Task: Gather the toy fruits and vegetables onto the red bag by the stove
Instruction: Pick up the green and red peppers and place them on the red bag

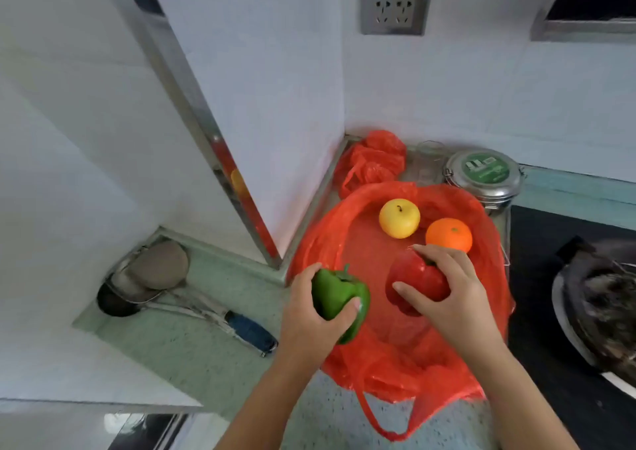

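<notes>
A red plastic bag [371, 250] lies spread flat on the counter beside the black stove. On its far part sit a yellow toy apple [399, 218] and an orange toy fruit [448, 235], close together. My left hand [311, 315] grips a green toy pepper [335, 293] at the bag's left edge. My right hand [447, 291] curls round a red toy pepper [421, 279] over the middle of the bag. I cannot tell whether either pepper touches the bag.
A second crumpled red bag [373, 160] sits in the corner. A round steel tin with a green lid [485, 177] and a clear glass [426, 160] stand behind. A dark pan [599, 308] is on the stove. A ladle and a blue-handled tool [247, 329] lie at left.
</notes>
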Demonstrator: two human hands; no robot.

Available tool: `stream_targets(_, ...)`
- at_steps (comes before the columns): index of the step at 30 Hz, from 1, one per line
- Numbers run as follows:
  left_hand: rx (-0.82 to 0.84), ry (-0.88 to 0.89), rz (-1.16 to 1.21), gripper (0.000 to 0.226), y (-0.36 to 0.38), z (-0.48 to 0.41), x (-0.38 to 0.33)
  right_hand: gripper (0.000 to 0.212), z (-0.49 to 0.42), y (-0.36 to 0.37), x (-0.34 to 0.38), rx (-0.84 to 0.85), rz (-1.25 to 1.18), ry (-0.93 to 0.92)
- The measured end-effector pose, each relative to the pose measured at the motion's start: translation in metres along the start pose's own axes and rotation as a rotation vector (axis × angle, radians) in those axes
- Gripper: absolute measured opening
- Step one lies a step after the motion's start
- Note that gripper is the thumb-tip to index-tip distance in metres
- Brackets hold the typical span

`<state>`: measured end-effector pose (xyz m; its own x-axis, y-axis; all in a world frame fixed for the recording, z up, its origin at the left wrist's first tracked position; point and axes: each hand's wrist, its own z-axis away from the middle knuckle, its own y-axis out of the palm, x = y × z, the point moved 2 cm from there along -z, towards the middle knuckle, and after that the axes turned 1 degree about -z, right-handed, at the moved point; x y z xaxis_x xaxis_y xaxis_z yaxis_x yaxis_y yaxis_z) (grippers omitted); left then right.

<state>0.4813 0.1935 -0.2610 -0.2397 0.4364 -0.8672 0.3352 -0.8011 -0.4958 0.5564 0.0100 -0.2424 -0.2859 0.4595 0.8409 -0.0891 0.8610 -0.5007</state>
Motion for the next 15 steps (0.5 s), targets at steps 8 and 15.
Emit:
stream_targets(8,0.170,0.040,-0.082,0.069,0.064,-0.059,0.002,0.055,-0.003,-0.012,-0.054,-0.040,0.059,0.201)
stream_targets(15,0.250,0.006,-0.109,0.068,0.096,-0.088,0.013,0.057,-0.008,0.003,-0.085,-0.031,0.081,0.294)
